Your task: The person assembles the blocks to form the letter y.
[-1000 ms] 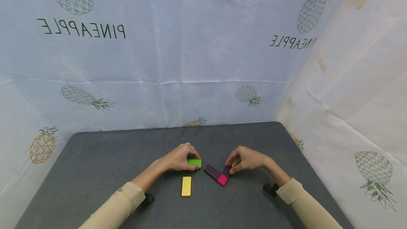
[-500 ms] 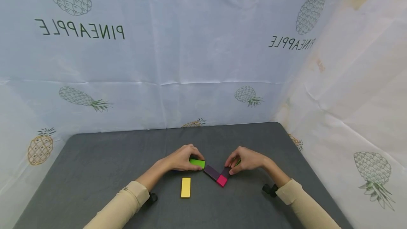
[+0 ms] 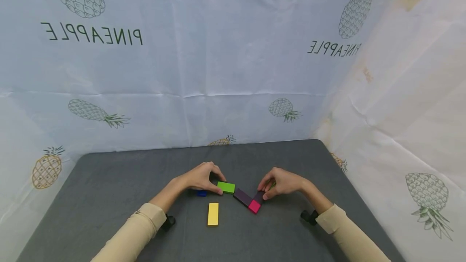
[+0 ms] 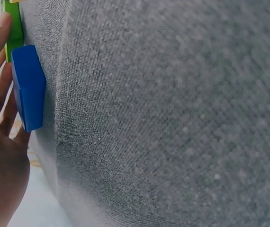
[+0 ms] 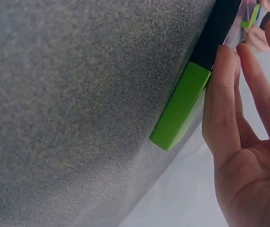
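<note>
The left hand (image 3: 203, 177) gapes, fingers loose around a green block (image 3: 227, 187); the right hand (image 3: 285, 181) bends its fingers at a dark purple block (image 3: 258, 197) — pinching or not, I cannot tell. A red block (image 3: 254, 206) adjoins it; a blue block (image 3: 201, 193) and yellow block (image 3: 212, 214) lie leftward.

Left grip (image 3: 199, 177) partly hides the blue block (image 3: 201, 193)

At lower centre, a lone block (image 3: 212, 214) is lying on the bench (image 3: 109, 189); rightward above, a row of blocks (image 3: 242, 197) is stretching between left hand (image 3: 201, 176) and right hand (image 3: 285, 181).
</note>
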Demonstrator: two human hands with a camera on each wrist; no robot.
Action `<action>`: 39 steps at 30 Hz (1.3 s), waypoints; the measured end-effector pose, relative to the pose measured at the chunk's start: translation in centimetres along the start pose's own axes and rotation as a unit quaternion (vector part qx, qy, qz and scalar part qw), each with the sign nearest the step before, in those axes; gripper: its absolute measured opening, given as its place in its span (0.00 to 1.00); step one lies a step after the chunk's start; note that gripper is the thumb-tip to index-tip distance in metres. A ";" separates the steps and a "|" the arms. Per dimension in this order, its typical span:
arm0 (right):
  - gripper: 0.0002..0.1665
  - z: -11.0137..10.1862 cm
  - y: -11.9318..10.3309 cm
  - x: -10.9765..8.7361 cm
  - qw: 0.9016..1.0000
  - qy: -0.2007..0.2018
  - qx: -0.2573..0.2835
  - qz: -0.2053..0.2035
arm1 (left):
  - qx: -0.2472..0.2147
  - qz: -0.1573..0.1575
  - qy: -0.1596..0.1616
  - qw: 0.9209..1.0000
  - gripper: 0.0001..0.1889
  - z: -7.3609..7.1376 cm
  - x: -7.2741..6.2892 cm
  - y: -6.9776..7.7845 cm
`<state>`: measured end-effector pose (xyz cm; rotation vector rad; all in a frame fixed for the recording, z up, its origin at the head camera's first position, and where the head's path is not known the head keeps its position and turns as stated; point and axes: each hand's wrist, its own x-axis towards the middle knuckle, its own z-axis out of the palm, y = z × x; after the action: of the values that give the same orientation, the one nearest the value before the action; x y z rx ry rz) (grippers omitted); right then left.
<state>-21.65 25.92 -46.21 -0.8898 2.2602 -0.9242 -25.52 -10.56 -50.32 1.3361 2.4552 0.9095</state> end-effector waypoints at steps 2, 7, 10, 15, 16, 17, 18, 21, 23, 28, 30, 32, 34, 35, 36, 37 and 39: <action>0.18 0.0 0.0 0.0 1.000 0.000 0.002 0.000 | -0.001 0.003 0.000 1.000 0.17 0.1 0.0 0.0; 0.19 0.0 0.1 0.0 1.000 0.000 0.004 -0.001 | 0.002 0.018 -0.001 1.000 0.14 0.1 0.2 -0.1; 0.19 0.0 0.1 0.0 1.000 0.000 0.001 -0.004 | 0.011 0.039 0.000 0.999 0.14 0.0 0.3 -0.1; 0.19 0.0 0.0 0.0 1.000 -0.001 -0.002 -0.005 | 0.022 0.064 0.000 0.998 0.13 -0.1 0.3 0.0; 0.19 0.0 0.0 0.0 1.000 -0.001 -0.002 -0.005 | 0.023 0.066 -0.001 0.998 0.13 -0.2 0.3 0.1; 0.19 0.0 0.0 0.0 1.000 -0.001 -0.001 -0.004 | 0.026 0.069 -0.002 0.997 0.13 -0.2 0.3 0.1; 0.19 0.0 -0.1 0.0 1.000 -0.001 -0.001 -0.003 | 0.028 0.070 -0.003 0.997 0.13 -0.2 0.4 0.1; 0.18 0.0 -0.1 0.0 1.000 0.000 -0.001 -0.002 | 0.032 0.075 -0.005 0.997 0.13 -0.1 0.5 0.2; 0.18 0.0 -0.1 0.0 1.000 0.000 -0.002 -0.002 | 0.036 0.075 -0.005 0.996 0.13 -0.1 0.5 0.3; 0.18 0.0 -0.1 0.0 1.000 -0.001 0.001 -0.003 | 0.036 0.074 0.000 0.997 0.14 0.2 0.6 0.3; 0.18 0.0 -0.1 0.0 1.000 -0.001 0.003 -0.002 | 0.035 0.076 0.002 0.997 0.14 0.2 0.6 0.3; 0.18 0.0 -0.1 0.0 1.000 -0.001 0.005 0.000 | 0.033 0.079 0.003 0.996 0.14 0.3 0.6 0.3; 0.18 0.0 -0.1 0.0 1.000 0.000 0.007 0.003 | 0.032 0.081 0.004 0.996 0.14 0.3 0.7 0.3; 0.18 0.0 -0.1 0.0 1.000 0.000 0.008 0.005 | 0.031 0.081 0.004 0.996 0.14 0.3 0.7 0.3; 0.18 0.0 -0.1 0.0 1.000 0.001 0.009 0.006 | 0.030 0.081 0.003 0.996 0.14 0.3 0.8 0.3; 0.18 0.0 -0.1 0.0 1.000 0.001 0.009 0.007 | 0.029 0.080 0.003 0.996 0.14 0.3 0.8 0.3; 0.18 0.0 -0.1 0.0 1.000 0.001 0.009 0.008 | 0.028 0.080 0.002 0.996 0.14 0.4 0.8 0.3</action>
<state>-21.61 25.84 -46.13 -0.8621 2.2538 -0.9384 -25.65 -9.64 -50.36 1.5699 2.4225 0.8842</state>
